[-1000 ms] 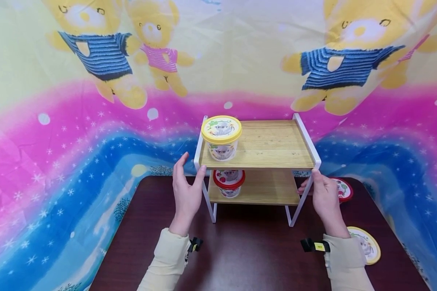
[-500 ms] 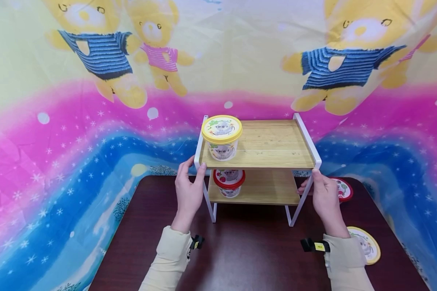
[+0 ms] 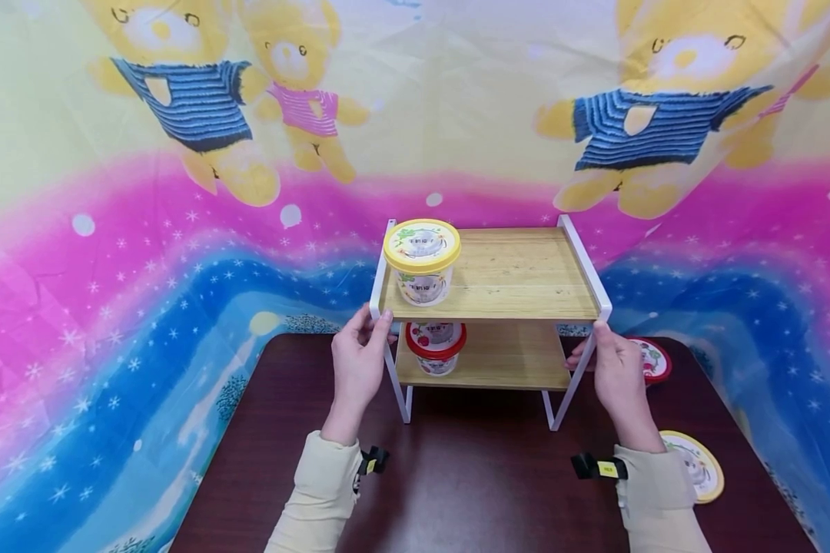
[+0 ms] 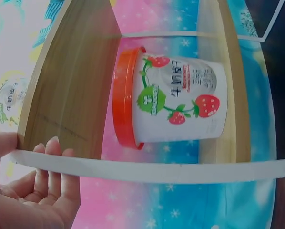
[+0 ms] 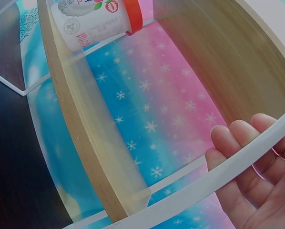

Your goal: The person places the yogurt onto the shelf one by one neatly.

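A two-tier shelf (image 3: 519, 273) with wooden boards and a white frame stands on the dark table. My left hand (image 3: 356, 362) grips its left front upright just under the top board; in the left wrist view the fingers (image 4: 54, 157) curl behind the white bar. On the opposite side, my right hand (image 3: 619, 375) holds the right upright at the same height, fingertips (image 5: 223, 138) wrapped past the bar. A yellow-lidded paper tub (image 3: 422, 286) is on the top board at the left. Below it, a red-lidded tub (image 3: 437, 355) with strawberry print sits upright on the lower board.
Right of the shelf, another red-lidded tub (image 3: 655, 361) is partly hidden by my right hand. Nearer, a yellow-rimmed lid (image 3: 698, 467) shows beside my right sleeve. A bear-print cloth (image 3: 456, 123) hangs right behind the dark table (image 3: 470, 491).
My left hand has moved right onto the left upright, and its fingers have curled round it. The right hand keeps its hold; the shelf and tubs look nearly unmoved.
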A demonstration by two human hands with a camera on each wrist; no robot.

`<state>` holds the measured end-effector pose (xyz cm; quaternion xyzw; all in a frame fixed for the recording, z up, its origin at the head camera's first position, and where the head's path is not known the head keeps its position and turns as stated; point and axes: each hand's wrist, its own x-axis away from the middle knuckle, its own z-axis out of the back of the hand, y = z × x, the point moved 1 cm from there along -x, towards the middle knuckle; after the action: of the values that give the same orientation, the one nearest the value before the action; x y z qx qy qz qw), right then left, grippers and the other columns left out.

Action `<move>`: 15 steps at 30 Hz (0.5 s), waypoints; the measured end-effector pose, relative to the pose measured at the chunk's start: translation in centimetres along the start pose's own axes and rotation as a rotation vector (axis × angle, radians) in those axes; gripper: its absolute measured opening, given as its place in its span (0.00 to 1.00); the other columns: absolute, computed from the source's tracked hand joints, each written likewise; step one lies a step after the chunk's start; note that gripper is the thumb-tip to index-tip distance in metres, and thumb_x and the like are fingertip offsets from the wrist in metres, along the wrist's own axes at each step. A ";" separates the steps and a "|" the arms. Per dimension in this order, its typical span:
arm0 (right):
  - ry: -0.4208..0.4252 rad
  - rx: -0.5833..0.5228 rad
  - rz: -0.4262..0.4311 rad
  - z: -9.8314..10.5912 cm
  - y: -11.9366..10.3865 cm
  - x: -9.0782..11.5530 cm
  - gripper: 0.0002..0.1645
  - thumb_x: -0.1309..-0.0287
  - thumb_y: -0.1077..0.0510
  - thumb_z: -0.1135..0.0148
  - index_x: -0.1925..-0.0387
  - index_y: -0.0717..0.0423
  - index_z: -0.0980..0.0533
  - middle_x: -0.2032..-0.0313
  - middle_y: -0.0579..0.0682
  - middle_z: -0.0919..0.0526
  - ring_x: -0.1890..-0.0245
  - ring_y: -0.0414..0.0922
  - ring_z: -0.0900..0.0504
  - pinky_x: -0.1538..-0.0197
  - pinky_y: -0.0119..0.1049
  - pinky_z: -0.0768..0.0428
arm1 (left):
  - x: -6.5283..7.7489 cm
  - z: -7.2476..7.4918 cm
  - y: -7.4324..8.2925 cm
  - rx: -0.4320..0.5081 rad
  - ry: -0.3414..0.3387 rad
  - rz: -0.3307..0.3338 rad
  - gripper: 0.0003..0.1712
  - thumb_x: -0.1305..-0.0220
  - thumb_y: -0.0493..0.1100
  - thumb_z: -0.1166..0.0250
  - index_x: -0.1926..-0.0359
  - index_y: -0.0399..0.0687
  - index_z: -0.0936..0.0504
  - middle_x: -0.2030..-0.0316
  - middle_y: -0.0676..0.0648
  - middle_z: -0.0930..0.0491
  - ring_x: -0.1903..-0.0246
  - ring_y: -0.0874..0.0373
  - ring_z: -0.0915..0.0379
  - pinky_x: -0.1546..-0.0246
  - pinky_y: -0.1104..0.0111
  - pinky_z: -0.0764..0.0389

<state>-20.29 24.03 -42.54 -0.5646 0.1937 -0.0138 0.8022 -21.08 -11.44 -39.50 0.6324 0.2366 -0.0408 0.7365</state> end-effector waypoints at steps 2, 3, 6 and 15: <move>0.001 0.001 -0.002 0.0 0.0 0.0 0.40 0.19 0.42 0.60 0.67 0.75 0.21 0.75 0.53 0.14 0.75 0.35 0.14 0.64 0.23 0.19 | -0.1 0.1 0.0 0.005 0.000 -0.002 0.19 0.29 0.50 0.33 0.45 0.43 0.15 0.68 0.44 0.17 0.70 0.48 0.17 0.67 0.66 0.17; 0.001 0.001 -0.001 0.0 -0.1 0.0 0.40 0.19 0.42 0.60 0.67 0.74 0.21 0.75 0.53 0.14 0.75 0.35 0.14 0.64 0.23 0.19 | -0.1 0.2 0.0 0.010 -0.003 -0.002 0.19 0.29 0.50 0.33 0.45 0.42 0.15 0.68 0.42 0.16 0.69 0.46 0.17 0.66 0.66 0.16; 0.001 0.001 0.001 0.0 0.0 0.1 0.40 0.19 0.42 0.60 0.67 0.73 0.21 0.75 0.53 0.14 0.75 0.35 0.14 0.64 0.24 0.19 | -0.1 0.3 0.0 0.009 -0.011 -0.008 0.19 0.29 0.49 0.33 0.45 0.40 0.16 0.69 0.39 0.17 0.69 0.42 0.17 0.66 0.65 0.16; 0.013 -0.008 0.006 -0.1 0.0 0.0 0.39 0.19 0.43 0.60 0.66 0.74 0.21 0.73 0.52 0.15 0.75 0.35 0.14 0.64 0.23 0.19 | -0.3 0.5 0.0 -0.018 -0.029 -0.007 0.20 0.30 0.51 0.32 0.46 0.43 0.15 0.71 0.40 0.18 0.70 0.47 0.16 0.67 0.67 0.17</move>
<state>-20.30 23.96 -42.60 -0.5669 0.2006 -0.0141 0.7989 -21.22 -11.95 -39.34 0.6243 0.2286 -0.0502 0.7453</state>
